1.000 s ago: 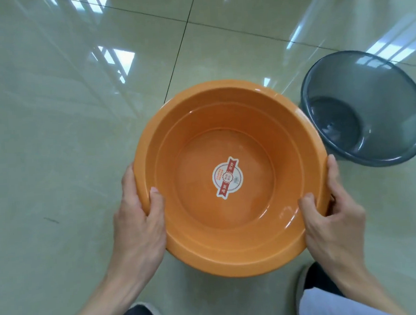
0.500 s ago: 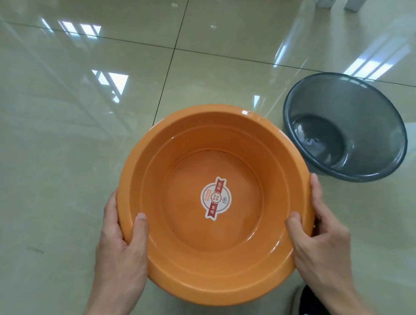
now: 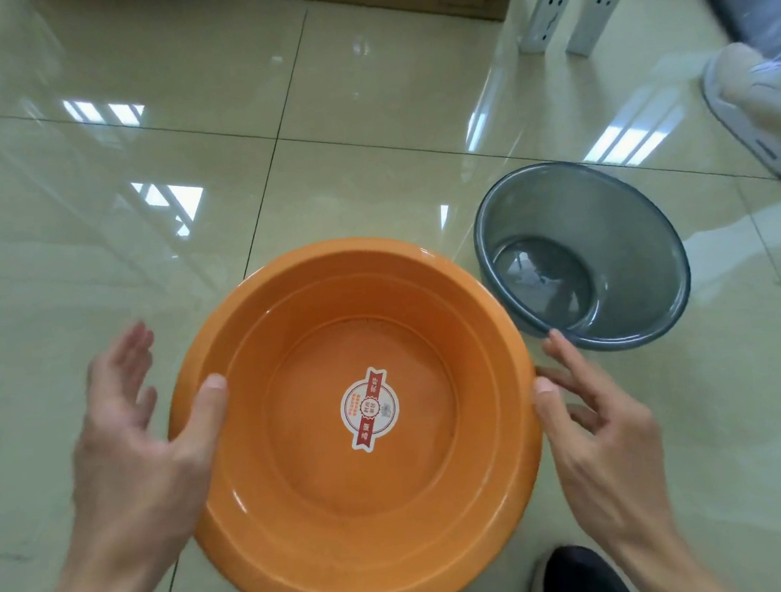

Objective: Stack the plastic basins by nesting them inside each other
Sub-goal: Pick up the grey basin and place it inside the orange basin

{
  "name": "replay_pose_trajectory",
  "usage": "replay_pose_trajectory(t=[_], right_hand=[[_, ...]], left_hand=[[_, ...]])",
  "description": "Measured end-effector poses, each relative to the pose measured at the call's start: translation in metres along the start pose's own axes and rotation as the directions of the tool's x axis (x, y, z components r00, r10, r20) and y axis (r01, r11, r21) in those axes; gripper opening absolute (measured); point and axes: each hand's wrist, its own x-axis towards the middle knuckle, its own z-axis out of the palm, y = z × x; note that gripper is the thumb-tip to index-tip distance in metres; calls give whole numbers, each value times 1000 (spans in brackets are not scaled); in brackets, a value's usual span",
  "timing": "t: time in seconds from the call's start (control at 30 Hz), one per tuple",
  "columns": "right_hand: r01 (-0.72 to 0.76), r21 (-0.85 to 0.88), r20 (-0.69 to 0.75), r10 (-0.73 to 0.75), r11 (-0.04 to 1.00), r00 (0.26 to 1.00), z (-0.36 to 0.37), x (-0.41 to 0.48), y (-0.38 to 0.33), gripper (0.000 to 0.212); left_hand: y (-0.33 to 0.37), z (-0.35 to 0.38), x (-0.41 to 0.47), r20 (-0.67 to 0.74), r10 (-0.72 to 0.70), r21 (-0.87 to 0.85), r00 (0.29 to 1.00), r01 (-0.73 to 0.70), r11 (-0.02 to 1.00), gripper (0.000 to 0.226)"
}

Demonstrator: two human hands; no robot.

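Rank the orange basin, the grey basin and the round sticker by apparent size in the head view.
1. orange basin: largest, though it lies nearer the camera, which exaggerates the gap.
2. grey basin: clearly smaller across its rim.
3. round sticker: smallest by far, on the orange basin's floor.

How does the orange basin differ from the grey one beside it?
The orange basin is opaque; the grey basin is see-through, with the floor showing through it. The orange basin looks wider across the rim. It carries a round sticker on its bottom; no such sticker shows in the grey one. The left hand and right hand flank the orange basin. Both are round, empty and mouth-up.
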Motion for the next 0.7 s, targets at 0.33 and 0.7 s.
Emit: replay_pose_trajectory(t=[0.33, 0.7], right_hand=[[-170, -362, -340, 40, 917, 940, -79, 153, 36, 43], [-376, -239, -271, 311, 895, 911, -81, 182, 97, 19]], left_hand=[[162, 167, 104, 543, 288, 10, 789, -349, 937, 67], [148, 289, 98, 713, 17, 263, 701, -290, 920, 33]])
